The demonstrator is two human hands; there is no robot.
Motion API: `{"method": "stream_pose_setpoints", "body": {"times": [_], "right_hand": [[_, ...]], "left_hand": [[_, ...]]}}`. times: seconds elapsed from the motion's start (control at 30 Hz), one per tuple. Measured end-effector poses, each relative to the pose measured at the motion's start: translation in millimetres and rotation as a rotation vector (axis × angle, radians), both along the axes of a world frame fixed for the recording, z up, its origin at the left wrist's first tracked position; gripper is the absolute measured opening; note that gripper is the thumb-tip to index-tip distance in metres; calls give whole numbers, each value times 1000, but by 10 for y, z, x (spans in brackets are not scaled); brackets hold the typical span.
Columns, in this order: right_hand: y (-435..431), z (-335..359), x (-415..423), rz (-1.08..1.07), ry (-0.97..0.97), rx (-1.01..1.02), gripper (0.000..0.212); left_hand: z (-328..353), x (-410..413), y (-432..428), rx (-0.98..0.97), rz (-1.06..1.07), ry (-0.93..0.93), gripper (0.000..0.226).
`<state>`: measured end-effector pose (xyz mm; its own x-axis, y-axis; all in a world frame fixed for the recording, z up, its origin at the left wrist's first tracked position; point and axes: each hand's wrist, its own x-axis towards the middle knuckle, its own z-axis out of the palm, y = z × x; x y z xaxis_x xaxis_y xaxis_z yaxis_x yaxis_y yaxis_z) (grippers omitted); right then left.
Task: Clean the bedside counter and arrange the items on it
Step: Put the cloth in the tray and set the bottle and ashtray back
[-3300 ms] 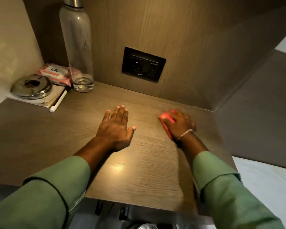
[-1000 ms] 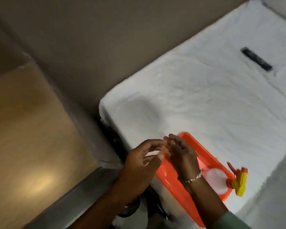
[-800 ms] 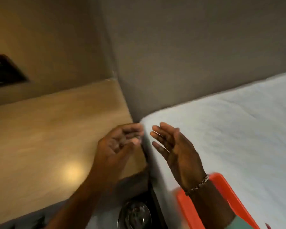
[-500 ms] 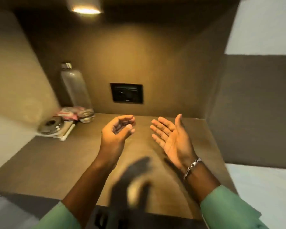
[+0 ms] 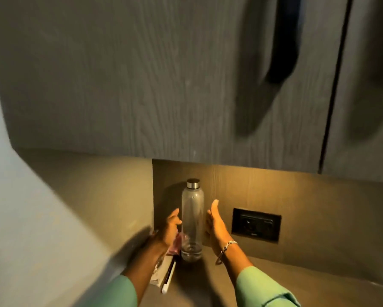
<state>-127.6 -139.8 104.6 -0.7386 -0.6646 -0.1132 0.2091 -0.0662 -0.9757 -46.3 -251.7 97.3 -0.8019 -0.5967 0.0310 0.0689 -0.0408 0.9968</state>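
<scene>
A tall clear bottle [image 5: 192,220] with a steel cap stands upright in the back left corner of the wooden counter [image 5: 199,282]. My left hand [image 5: 170,229] is open just left of the bottle, fingers apart, close to its side. My right hand [image 5: 215,222] is open just right of it, palm facing the bottle, thumb up. Whether either hand touches the bottle is unclear. A pink packet [image 5: 175,243] lies behind my left hand. A white pen [image 5: 169,278] and a notepad [image 5: 159,276] lie left of the bottle's base.
A black wall socket [image 5: 256,224] sits on the back panel right of the bottle. A grey cabinet [image 5: 164,80] hangs low over the counter. A side wall [image 5: 53,218] closes the left. The counter stretches right of the bottle.
Both hands, empty and open above the counter's middle half a second ago, have reached forward and left to either side of the bottle. The view has tilted up and closer.
</scene>
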Motion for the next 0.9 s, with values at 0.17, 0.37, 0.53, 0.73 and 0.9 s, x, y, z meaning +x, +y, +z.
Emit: {"method": "stream_pose_setpoints", "body": {"times": [0.17,0.37,0.53,0.73,0.9], "right_hand": [[-40,-3,47,14,14,41,91],[366,-13,72,-64,81,48,84],[1060,-5,-68,-175,170,56,71],[2200,-23,-353,-311,181,64,69],[3024,49,-675,-403,195,118,83]], "left_hand": [[29,-55,27,154,-75,72,27],[33,-138,273,51,-196,38,32],[-42,-373,732,25,-373,17,48],[-87,-930,1681,172,-536,24,27],[79,-1306,2535,113,-675,15,41]]}}
